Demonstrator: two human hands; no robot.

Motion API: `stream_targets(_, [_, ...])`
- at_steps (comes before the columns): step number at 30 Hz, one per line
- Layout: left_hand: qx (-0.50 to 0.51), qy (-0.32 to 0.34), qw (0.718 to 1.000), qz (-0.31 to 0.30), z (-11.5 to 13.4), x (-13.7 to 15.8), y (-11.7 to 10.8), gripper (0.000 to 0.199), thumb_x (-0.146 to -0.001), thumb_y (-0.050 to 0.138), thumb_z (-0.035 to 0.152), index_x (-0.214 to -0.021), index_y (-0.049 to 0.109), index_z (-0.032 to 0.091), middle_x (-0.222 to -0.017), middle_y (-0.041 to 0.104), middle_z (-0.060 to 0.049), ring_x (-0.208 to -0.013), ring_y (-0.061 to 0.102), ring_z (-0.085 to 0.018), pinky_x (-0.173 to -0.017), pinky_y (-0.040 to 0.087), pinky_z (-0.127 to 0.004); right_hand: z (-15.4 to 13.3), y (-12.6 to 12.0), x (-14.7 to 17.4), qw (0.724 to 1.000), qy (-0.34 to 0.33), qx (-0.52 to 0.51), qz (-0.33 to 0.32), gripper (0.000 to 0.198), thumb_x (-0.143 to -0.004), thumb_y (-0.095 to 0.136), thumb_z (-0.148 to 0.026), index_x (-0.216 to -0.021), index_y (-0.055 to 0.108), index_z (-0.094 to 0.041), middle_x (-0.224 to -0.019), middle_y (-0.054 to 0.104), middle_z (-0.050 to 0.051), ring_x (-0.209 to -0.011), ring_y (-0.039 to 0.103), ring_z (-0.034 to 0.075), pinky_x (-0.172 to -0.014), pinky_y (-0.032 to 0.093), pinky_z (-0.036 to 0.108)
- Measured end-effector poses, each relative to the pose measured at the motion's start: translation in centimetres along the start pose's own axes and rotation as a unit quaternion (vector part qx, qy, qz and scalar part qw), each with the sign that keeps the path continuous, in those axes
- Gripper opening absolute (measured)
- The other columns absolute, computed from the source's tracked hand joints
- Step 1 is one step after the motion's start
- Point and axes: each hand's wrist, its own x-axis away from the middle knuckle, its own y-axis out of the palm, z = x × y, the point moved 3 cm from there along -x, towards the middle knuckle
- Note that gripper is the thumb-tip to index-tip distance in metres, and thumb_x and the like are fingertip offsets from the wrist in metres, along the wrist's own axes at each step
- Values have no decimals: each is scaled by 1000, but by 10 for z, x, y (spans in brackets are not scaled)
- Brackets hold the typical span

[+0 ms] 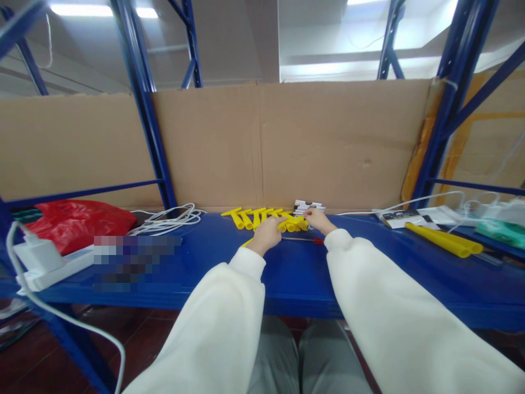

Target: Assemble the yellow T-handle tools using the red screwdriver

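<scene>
On the blue shelf surface, a row of yellow T-shaped plastic tubes (238, 219) lies along the back. My left hand (266, 235) is closed at the right part of this row, around a yellow tube; a bit of yellow pokes out on the hand's left side. Just to its right, my right hand (320, 221) has its fingers pinched together beside the tubes' right end; whatever is between them is too small to make out. Behind the right hand sits a small stack of white pieces with dark marks (303, 206). A thin rod with a red end (318, 241) lies below the hands.
To the left are a red plastic bag (82, 221), a coiled white cable (176, 219) and a white power strip with a plugged-in adapter (39, 254). Two long yellow tubes (441, 241) lie at right, near a green packet (502, 232). A cardboard panel (287, 148) closes the back.
</scene>
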Motion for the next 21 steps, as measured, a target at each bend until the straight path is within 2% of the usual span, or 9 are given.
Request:
stream_targets(2, [6, 12, 1000, -9, 1, 0, 2, 47, -85, 59, 15, -130, 64, 26, -128, 68, -7, -121, 60, -24, -107, 43, -40, -9, -5, 13, 991, 47, -118, -34, 14, -86, 56, -23, -83, 68, -15, -74, 72, 6, -63, 66, 15, -57, 49, 21])
stream_targets(4, [16, 24, 999, -16, 2, -1, 3, 47, -84, 59, 15, -130, 64, 24, -129, 67, -8, -122, 60, -24, -107, 43, -38, -20, -8, 28, 970, 78, -210, -93, 19, -89, 57, -31, -94, 67, -15, -76, 72, 6, -54, 63, 13, -50, 46, 21])
stream_targets(7, [37, 34, 998, -23, 3, -1, 4, 49, -83, 61, 13, -131, 64, 24, -130, 67, -7, -121, 61, -23, -106, 44, -37, -31, -8, 47, 947, 76, -261, -169, 21, -84, 64, -29, -100, 65, -16, -70, 70, 3, -50, 61, 12, -46, 43, 19])
stream_targets(9, [50, 31, 998, -26, 3, -1, 4, 51, -82, 62, 14, -132, 63, 25, -132, 66, -6, -122, 61, -23, -106, 44, -37, -32, -9, 50, 945, 61, -267, -176, 23, -79, 67, -24, -100, 65, -16, -65, 67, 0, -48, 57, 10, -45, 42, 19])
stream_targets(12, [62, 20, 997, -32, 4, 0, 2, 54, -83, 64, 19, -137, 59, 26, -133, 65, -6, -122, 61, -23, -106, 44, -37, -22, -16, 39, 954, 57, -275, -100, 24, -75, 67, -19, -99, 66, -17, -65, 66, -1, -48, 55, 9, -45, 41, 19])
stream_targets(15, [69, 15, 997, -37, 6, 1, 0, 55, -85, 64, 26, -139, 57, 25, -132, 66, -6, -120, 62, -25, -105, 45, -36, -4, -30, 24, 963, 76, -256, 46, 20, -76, 60, -14, -96, 65, -16, -68, 66, 1, -50, 55, 10, -46, 44, 21])
stream_targets(17, [78, 17, 996, -35, 8, 2, 0, 53, -85, 65, 28, -137, 59, 24, -132, 66, -6, -120, 62, -25, -105, 46, -36, 7, -39, 19, 963, 79, -234, 112, 18, -78, 57, -14, -95, 64, -15, -68, 65, 2, -50, 55, 12, -47, 46, 22])
stream_targets(21, [100, 30, 995, 2, 9, 0, -3, 47, -85, 64, 25, -132, 62, 21, -131, 66, -8, -120, 62, -25, -106, 45, -35, 19, -44, 18, 960, 68, -230, 143, 20, -80, 56, -19, -98, 62, -15, -72, 67, 3, -53, 58, 14, -54, 51, 27])
